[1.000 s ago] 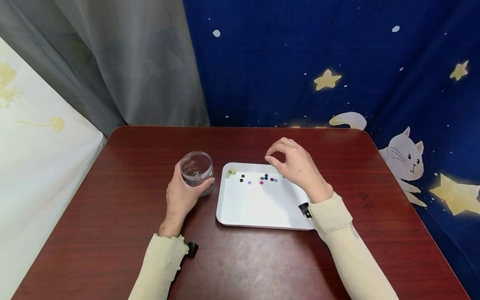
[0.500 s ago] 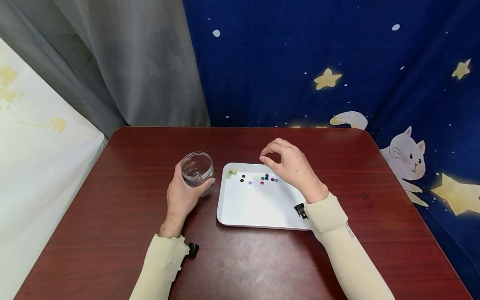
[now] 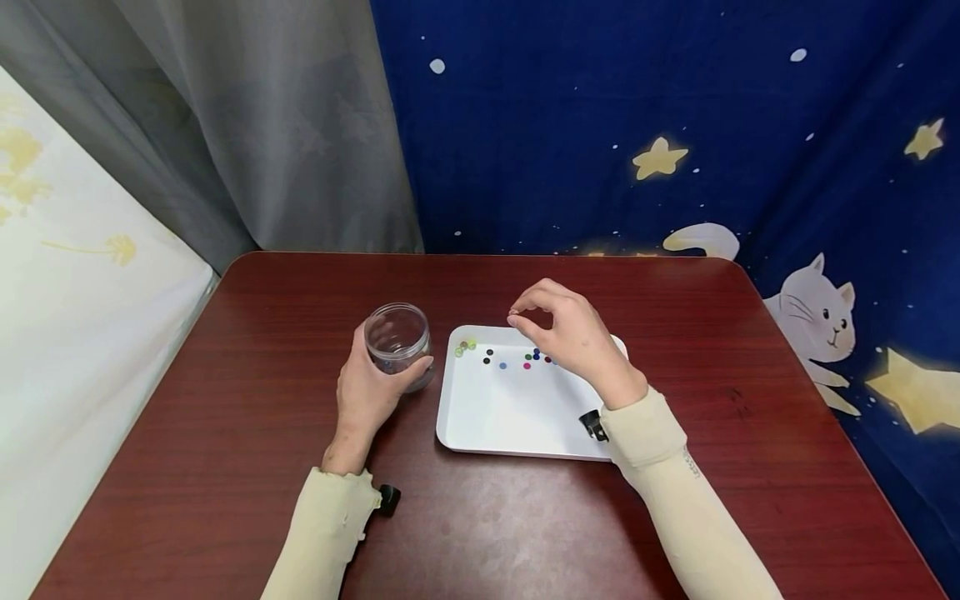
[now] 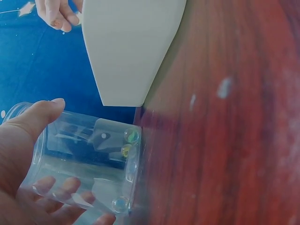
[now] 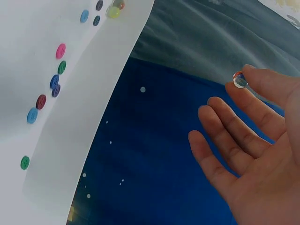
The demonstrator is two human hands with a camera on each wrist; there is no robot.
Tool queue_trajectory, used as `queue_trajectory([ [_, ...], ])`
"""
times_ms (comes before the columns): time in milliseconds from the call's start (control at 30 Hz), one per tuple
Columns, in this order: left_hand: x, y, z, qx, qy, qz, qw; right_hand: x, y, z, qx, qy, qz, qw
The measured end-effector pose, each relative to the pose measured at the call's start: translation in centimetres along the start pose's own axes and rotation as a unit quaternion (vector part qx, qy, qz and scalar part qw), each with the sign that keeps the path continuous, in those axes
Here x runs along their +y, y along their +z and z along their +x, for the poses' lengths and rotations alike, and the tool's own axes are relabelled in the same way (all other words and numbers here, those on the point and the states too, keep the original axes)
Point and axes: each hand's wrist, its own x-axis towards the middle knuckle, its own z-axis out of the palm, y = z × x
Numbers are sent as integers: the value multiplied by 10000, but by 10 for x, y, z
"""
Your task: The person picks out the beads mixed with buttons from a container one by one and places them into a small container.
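My left hand (image 3: 367, 396) grips a clear open-topped jar (image 3: 396, 327) that stands on the table left of the tray. Several glass marbles (image 4: 131, 136) lie at the jar's bottom in the left wrist view. Above the tray's back edge, my right hand (image 3: 570, 333) pinches a clear marble (image 5: 240, 80) with an orange-red streak between thumb and index finger. Its other fingers are spread loosely. On the white tray (image 3: 502, 421) lie several small buttons, among them a pink button (image 5: 61, 51) and a green button (image 5: 25, 162). Yellow-green marbles (image 3: 472, 344) sit in the tray's back left corner.
The dark red wooden table (image 3: 285, 333) carries the jar and tray. Behind it hang a grey curtain (image 3: 322, 125) and a blue curtain (image 3: 540, 125) with stars and a cat. A white cloth (image 3: 82, 317) hangs at the left.
My right hand has moved left over the tray's back edge, nearer the jar, with the marble pinched in it. The left hand and jar have stayed in place.
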Motion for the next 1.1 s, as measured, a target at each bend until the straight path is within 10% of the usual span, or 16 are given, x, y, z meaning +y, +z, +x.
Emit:
queue_trajectory([
  [1100,0,0,0,47,12,47,10000,-17,17,14,-58,-338,142,9993],
])
